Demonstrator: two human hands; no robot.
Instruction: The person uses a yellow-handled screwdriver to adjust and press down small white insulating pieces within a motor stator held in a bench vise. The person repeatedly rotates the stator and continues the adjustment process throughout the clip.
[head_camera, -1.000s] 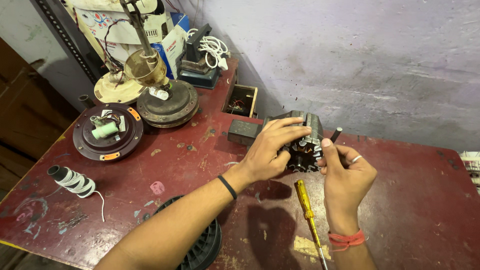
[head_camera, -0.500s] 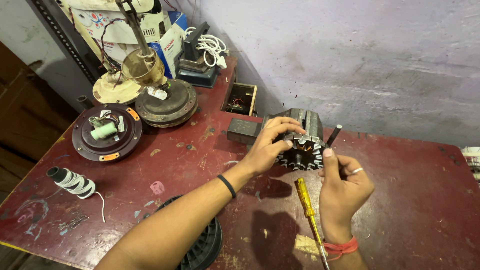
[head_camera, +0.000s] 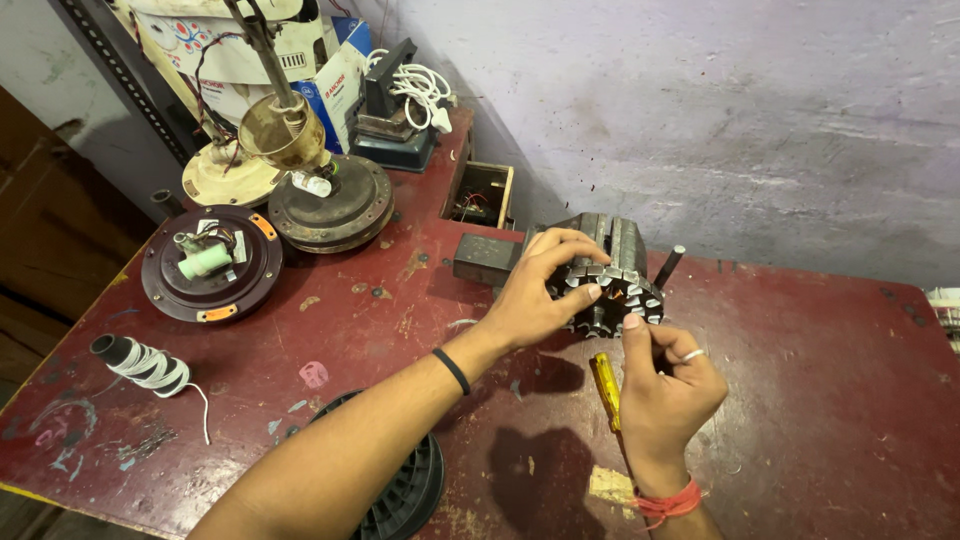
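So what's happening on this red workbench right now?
A person is working on a toothed round motor core clamped in a bench vise. The left hand grips the core's front, while the right hand pinches at its lower edge. A yellow-handled screwdriver lies beside the right hand. Fan motor housings sit at the table's far left.

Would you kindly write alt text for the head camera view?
Two bare hands work on a toothed metal stator clamped in a bench vise: left hand grips it, right hand pinches its edge. A yellow screwdriver lies on the red table.
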